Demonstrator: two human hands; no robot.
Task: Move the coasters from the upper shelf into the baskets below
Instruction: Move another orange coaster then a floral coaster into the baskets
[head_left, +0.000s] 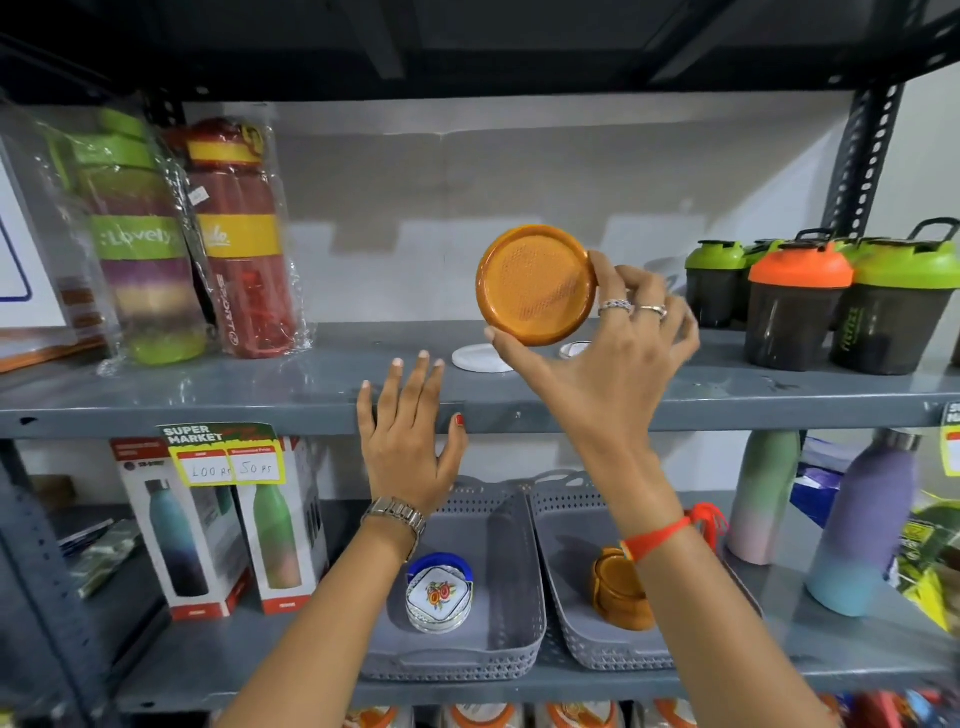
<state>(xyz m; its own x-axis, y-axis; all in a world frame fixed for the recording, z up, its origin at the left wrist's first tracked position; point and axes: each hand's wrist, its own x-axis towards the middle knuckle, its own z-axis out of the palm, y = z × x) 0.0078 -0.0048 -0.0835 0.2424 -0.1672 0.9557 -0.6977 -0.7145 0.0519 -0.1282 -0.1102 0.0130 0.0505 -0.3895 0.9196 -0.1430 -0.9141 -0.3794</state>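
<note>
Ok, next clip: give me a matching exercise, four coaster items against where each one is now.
Things:
1. orange coaster
2. white coaster
3. floral coaster stack
4. orange coaster stack

Places:
A. right basket
B. held in the right hand
C. left basket
D. lying on the upper shelf

Pairs: 1-B, 2-D, 3-C, 4-A

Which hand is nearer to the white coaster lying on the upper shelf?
Right. The right hand holds the orange coaster just above the white coaster; the left hand is open, lower left at the shelf edge.
</note>
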